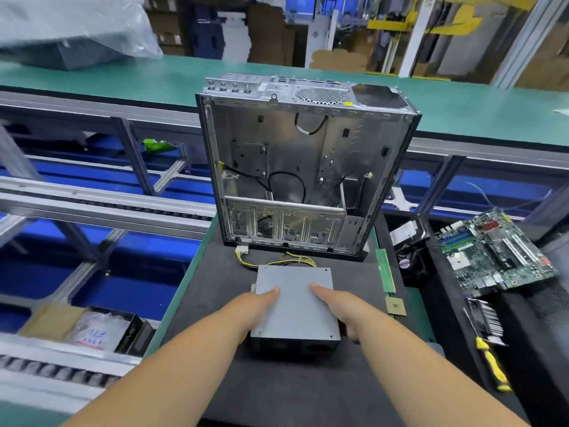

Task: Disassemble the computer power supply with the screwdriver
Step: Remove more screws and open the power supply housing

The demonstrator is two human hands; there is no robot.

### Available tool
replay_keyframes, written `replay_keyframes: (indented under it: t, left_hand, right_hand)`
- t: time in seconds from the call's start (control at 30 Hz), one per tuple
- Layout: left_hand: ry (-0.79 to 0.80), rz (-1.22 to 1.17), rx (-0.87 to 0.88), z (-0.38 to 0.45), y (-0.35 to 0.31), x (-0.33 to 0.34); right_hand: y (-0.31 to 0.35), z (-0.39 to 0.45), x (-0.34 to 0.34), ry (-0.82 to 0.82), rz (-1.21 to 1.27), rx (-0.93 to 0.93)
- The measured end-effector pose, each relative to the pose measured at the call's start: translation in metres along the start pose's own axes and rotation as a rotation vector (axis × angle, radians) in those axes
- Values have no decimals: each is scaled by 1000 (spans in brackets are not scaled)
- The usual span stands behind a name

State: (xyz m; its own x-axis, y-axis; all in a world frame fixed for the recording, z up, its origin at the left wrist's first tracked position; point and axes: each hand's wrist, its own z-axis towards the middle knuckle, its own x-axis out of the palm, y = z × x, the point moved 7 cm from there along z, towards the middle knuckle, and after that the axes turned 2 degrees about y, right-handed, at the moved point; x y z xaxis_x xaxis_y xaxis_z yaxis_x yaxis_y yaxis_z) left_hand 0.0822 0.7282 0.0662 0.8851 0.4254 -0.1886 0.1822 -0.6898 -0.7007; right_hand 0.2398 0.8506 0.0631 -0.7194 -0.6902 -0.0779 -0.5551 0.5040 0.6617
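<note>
Lying flat on the dark mat near the person, the grey power supply is grasped from both sides. The left hand lies along its left edge with the thumb on the top plate and the other fingers hidden down the side, so it seems to clasp the box. The right hand mirrors this on the right edge, thumb on top, fingers wrapped down the side. A bundle of yellow and black wires runs from the far end of the supply to a white connector on the mat. Just beyond stands the open, stripped computer case, upright, its metal interior facing the person. To the right of the supply a green memory stick lies along the mat's edge, with a small square processor chip nearer. Farther right rests a green motherboard, tilted, and near right a yellow-handled tool that may be the screwdriver.
</note>
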Motion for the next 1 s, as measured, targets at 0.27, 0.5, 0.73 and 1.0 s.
replay_keyframes:
  t: [0.27,0.5,0.73,1.0]
  left_hand:
    - [49,-127,-50,-5,-5,5]
    - [60,-86,-52,-6,-12,3]
    - [77,-8,-63,-9,-16,3]
    - [57,19,-98,-12,-14,0]
  right_hand:
    - [6,-8,4,-24,-42,57]
    - [9,-5,4,-17,-21,73]
    - [5,0,2,-14,-27,94]
    - [7,-2,3,-2,36,83]
